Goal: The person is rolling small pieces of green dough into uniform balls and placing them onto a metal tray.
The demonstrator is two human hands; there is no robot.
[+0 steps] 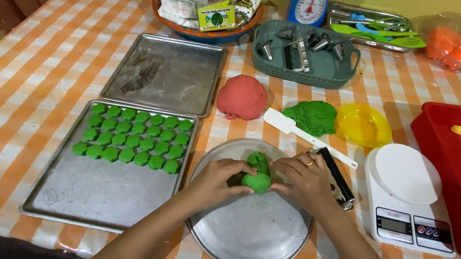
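round silver metal plate (pixel 252 240) nearest; over it, left hand (pixel 218 179) and right hand (pixel 303 179) cupped closed around soft, light green dough lump (pixel 257 181); best held gently from both sides.

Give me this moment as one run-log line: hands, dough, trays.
left hand: on green dough ball | right hand: same ball | under: round metal plate | near tray: rows of green pieces | far tray: no pieces

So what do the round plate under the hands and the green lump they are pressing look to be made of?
The round silvery plate looks like thin metal, probably aluminium: dull grey sheen, scuffed face, rolled rim. The green lump between the left hand and right hand looks like soft matte dough, dented by the fingers.
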